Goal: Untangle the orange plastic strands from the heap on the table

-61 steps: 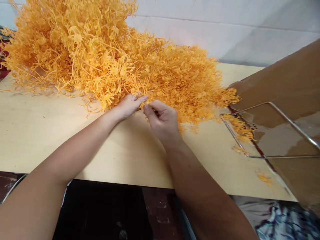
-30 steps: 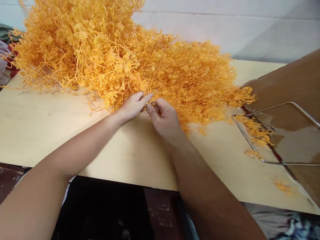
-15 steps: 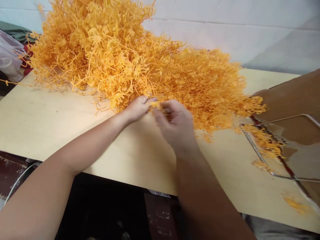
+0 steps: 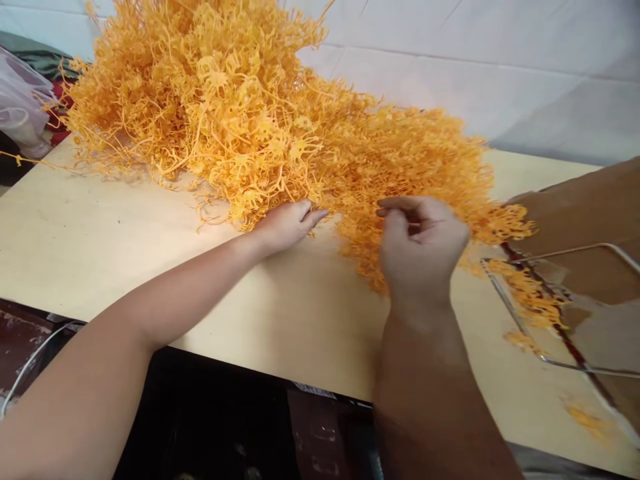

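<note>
A large heap of orange plastic pieces (image 4: 255,127), star- or flower-shaped and joined by thin strands, spreads across the back of the pale tabletop (image 4: 310,313). My left hand (image 4: 287,225) rests at the heap's front edge, thumb and fingers closed together. A small orange bit shows under its fingertips; the rest of what it grips is hidden. To the right, my right hand (image 4: 425,240) is raised just in front of the heap, its fingers curled to the thumb in a pinch. Whatever lies between those fingertips is too small to make out.
At right a cardboard box (image 4: 590,213) leans beside a bent metal wire frame (image 4: 515,307), with loose orange pieces (image 4: 537,297) around it. A clear plastic bag (image 4: 25,107) lies at far left. A white wall (image 4: 450,73) stands behind.
My right hand has moved away from my left, rightward across the front of the heap. The orange piece seen between the hands is no longer visible there. My left hand has barely moved.
</note>
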### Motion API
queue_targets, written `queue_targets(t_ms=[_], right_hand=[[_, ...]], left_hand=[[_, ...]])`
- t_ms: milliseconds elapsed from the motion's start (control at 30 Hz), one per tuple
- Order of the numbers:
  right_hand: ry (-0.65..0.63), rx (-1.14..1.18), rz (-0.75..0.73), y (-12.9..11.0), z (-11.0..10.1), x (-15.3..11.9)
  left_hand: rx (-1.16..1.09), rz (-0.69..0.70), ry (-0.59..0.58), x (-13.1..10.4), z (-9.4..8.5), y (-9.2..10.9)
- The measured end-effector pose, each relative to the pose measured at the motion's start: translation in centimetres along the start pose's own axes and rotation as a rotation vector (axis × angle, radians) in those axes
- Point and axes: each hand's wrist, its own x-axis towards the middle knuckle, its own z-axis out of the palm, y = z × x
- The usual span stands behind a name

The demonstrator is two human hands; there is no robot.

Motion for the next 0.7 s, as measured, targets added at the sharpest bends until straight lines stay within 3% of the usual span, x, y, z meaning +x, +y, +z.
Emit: queue_targets(t_ms=[67, 167, 267, 400, 600, 700], right_hand=[[0.047, -0.045, 0.020, -1.4, 1.6, -0.1], [-0.083, -0.149, -0.053, -3.0, 3.9, 0.2], [-0.111, -0.212, -0.100, -3.7, 5.0, 0.8], [-0.085, -0.132, -0.086, -3.6, 4.4, 0.8], [-0.155, -0.154, -0.359, -4.1, 2.7, -1.6], [-0.213, -0.133, -0.522, -5.8, 2.8, -3.8]], left_hand=[[0.008, 0.003, -0.032, -0.1, 0.1, -0.1], [-0.043, -0.037, -0.114, -0.2, 0.1, -0.3], [-0.074, -0.049, -0.148, -0.3, -0.2, -0.2], [-0.051, 0.033, -0.161, -0.3, -0.6, 0.1], [-0.293, 0.031, -0.146, 0.3, -0.1, -0.1], [-0.327, -0.076, -0.124, 0.9, -0.1, 0.1]])
